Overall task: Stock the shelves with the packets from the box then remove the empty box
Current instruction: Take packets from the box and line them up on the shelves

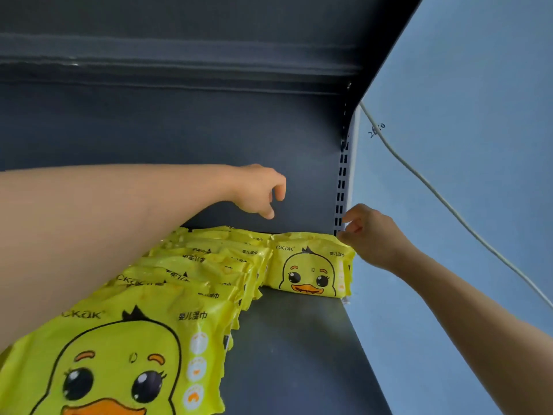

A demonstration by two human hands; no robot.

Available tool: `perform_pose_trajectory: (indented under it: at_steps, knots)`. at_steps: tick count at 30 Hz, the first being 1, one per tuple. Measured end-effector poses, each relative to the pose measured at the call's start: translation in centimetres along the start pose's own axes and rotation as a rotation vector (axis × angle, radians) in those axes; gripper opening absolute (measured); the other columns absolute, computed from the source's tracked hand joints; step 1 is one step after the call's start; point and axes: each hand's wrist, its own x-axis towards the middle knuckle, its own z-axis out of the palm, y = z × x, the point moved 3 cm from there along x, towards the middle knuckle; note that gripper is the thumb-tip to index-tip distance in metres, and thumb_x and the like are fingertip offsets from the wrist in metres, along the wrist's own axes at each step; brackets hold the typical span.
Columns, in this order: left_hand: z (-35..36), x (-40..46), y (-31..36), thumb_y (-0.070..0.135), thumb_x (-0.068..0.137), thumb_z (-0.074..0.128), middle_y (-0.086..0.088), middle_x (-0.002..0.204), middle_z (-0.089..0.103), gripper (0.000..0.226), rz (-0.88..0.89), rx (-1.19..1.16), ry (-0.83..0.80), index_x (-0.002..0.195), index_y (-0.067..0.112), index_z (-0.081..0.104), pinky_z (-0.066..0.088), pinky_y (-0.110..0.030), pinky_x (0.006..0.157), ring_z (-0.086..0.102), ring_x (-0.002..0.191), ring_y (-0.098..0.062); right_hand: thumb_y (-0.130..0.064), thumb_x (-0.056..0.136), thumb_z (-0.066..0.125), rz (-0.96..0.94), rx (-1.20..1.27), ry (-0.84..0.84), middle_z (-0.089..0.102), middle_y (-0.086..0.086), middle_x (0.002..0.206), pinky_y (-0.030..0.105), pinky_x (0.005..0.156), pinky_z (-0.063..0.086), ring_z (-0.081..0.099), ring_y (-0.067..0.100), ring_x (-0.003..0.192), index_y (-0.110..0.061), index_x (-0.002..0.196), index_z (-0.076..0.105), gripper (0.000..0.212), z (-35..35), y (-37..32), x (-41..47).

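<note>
Several yellow packets with a duck face stand in a row on the dark shelf, running from front left to the back. One more yellow packet stands upright at the back right corner. My right hand touches that packet's top right corner with loosely bent fingers. My left hand hovers above the back of the row, fingers loosely curled, holding nothing. No box is in view.
The shelf's dark back panel and the underside of the shelf above close the space. A slotted upright marks the right end. Beyond it is a pale blue wall with a white cable running down it.
</note>
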Motion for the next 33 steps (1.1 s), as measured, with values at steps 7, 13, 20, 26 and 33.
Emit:
perform_pose_trajectory:
  at_steps: [7, 13, 20, 26, 33]
  knots:
    - [-2.7, -8.7, -5.6, 0.026, 0.086, 0.067, 0.003, 0.115, 0.057, 0.040, -0.129, -0.064, 0.007, 0.123, 0.022, 0.051, 0.041, -0.027, 0.081, 0.053, 0.104, -0.017, -0.021, 0.086, 0.062, -0.133, -0.033, -0.086, 0.061, 0.006, 0.100, 0.029, 0.072, 0.044, 0.061, 0.026, 0.090, -0.012, 0.112, 0.053, 0.029, -0.1, -10.0, -2.3]
    - [-4.2, -17.9, -9.7, 0.028, 0.086, 0.067, 0.005, 0.113, 0.058, 0.038, -0.188, -0.106, 0.028, 0.120, 0.022, 0.052, 0.039, -0.026, 0.081, 0.055, 0.103, -0.017, -0.031, 0.085, 0.064, -0.194, -0.056, -0.160, 0.062, 0.010, 0.103, 0.035, 0.082, 0.048, 0.060, 0.026, 0.095, -0.013, 0.116, 0.049, 0.039, 1.1, -19.5, -6.4]
    - [-5.6, -31.2, -15.2, 0.030, 0.086, 0.066, 0.007, 0.112, 0.060, 0.036, -0.288, -0.151, 0.030, 0.119, 0.024, 0.052, 0.044, -0.031, 0.089, 0.055, 0.104, -0.016, -0.034, 0.087, 0.062, -0.270, 0.035, -0.216, 0.059, 0.006, 0.112, 0.032, 0.078, 0.048, 0.060, 0.023, 0.095, -0.015, 0.123, 0.047, 0.043, 4.2, -31.7, -14.4]
    - [-3.4, -44.0, -21.1, 0.029, 0.086, 0.065, 0.004, 0.110, 0.062, 0.032, -0.447, -0.204, 0.011, 0.116, 0.025, 0.055, 0.038, -0.029, 0.076, 0.053, 0.099, -0.016, -0.033, 0.086, 0.064, -0.315, 0.133, -0.371, 0.058, 0.003, 0.110, 0.029, 0.075, 0.048, 0.058, 0.021, 0.095, -0.016, 0.121, 0.049, 0.042, 10.6, -39.7, -23.1]
    - [3.6, -57.4, -26.7, 0.029, 0.086, 0.065, 0.004, 0.107, 0.063, 0.031, -0.646, -0.332, -0.090, 0.114, 0.024, 0.054, 0.046, -0.032, 0.087, 0.058, 0.100, -0.017, -0.030, 0.088, 0.062, -0.355, 0.201, -0.675, 0.055, 0.007, 0.118, 0.030, 0.086, 0.044, 0.052, 0.021, 0.105, -0.012, 0.127, 0.044, 0.046, 21.8, -45.9, -32.6]
